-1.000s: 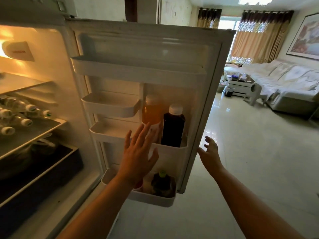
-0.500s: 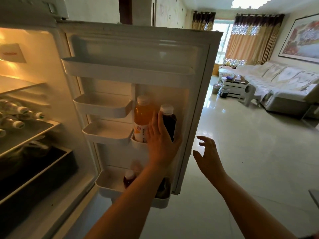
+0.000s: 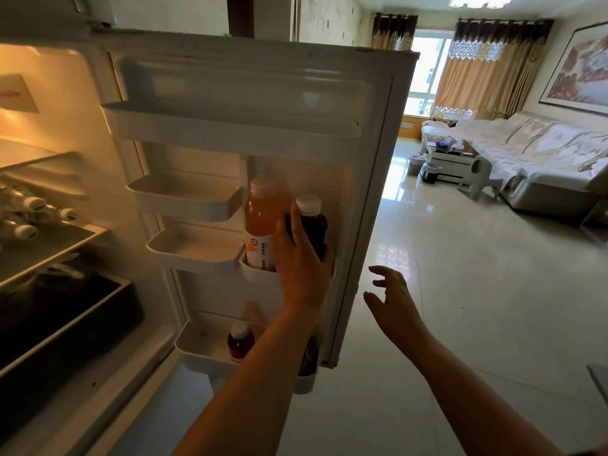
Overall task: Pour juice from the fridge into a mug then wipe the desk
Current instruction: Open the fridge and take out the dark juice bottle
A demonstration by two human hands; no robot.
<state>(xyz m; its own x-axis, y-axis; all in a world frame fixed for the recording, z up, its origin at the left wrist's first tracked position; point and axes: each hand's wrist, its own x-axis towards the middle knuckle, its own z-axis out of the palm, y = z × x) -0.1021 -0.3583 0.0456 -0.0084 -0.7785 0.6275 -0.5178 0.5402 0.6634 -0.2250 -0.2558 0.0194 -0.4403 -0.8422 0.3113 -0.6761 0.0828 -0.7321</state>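
Left hand (image 3: 301,268) now wrapping dark white-capped juice bottle (image 3: 311,225), upright in door

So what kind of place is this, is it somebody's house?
Most likely a home. An open fridge door holds an orange juice bottle and a dark bottle, which the left hand is reaching for. Beyond lies a living room with a covered sofa and curtains.

One head-worn view looks forward and down, close to the open fridge door (image 3: 250,133).
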